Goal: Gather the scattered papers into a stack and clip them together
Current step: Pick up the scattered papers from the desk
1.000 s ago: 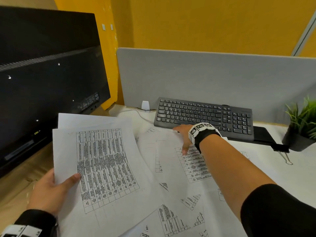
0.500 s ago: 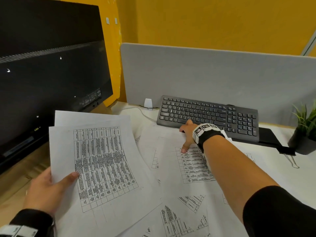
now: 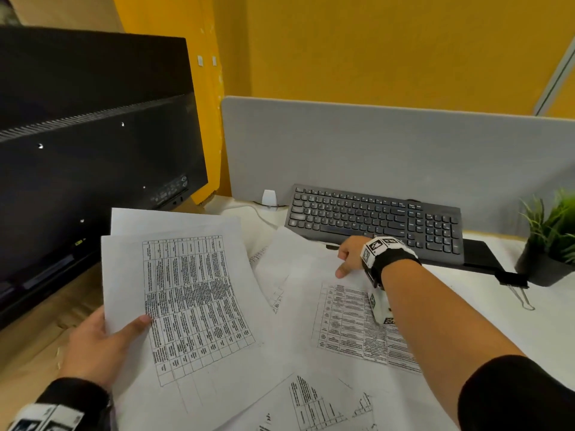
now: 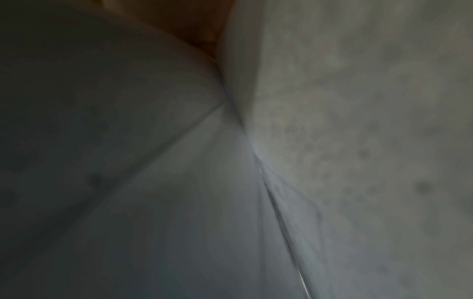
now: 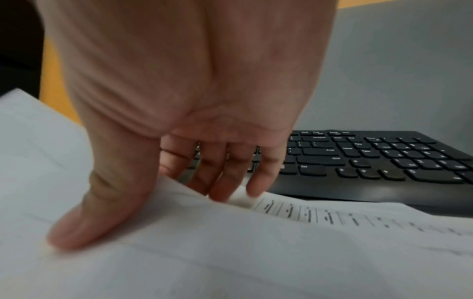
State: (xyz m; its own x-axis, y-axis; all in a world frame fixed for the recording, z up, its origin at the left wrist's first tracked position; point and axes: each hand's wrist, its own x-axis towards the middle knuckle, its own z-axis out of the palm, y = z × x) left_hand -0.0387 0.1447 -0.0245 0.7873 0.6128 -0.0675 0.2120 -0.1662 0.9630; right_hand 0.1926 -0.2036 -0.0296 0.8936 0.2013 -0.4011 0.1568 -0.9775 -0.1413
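— So, where are the hands?

— The left hand (image 3: 93,343) sits near and left, thumb on top of a small held sheaf of papers (image 3: 186,300) and fingers underneath, pinching it at its left edge. The sheaf tilts up off the surface (image 3: 553,306), printed table facing up. The left wrist view is dark and blurred, only paper showing.

— And the right?

— The right hand (image 3: 351,255) reaches far across, just in front of the keyboard (image 3: 373,219). In the right wrist view its thumb (image 5: 102,212) presses on top of a loose sheet (image 3: 311,275) while the fingers (image 5: 225,178) curl down behind that sheet's far edge, so it is clamped on the paper there. That edge is lifted slightly.

— What else is around?

— More scattered papers (image 3: 326,402) overlap on the near part of the surface. A black binder clip (image 3: 513,279) lies to the right, just beside a small potted plant (image 3: 550,241). A dark monitor (image 3: 87,157) stands at the left, and a grey divider (image 3: 389,144) runs behind the keyboard.

— Anything in the way?

— The keyboard's near edge touches or overlaps the far edge of the sheet; I cannot tell which.
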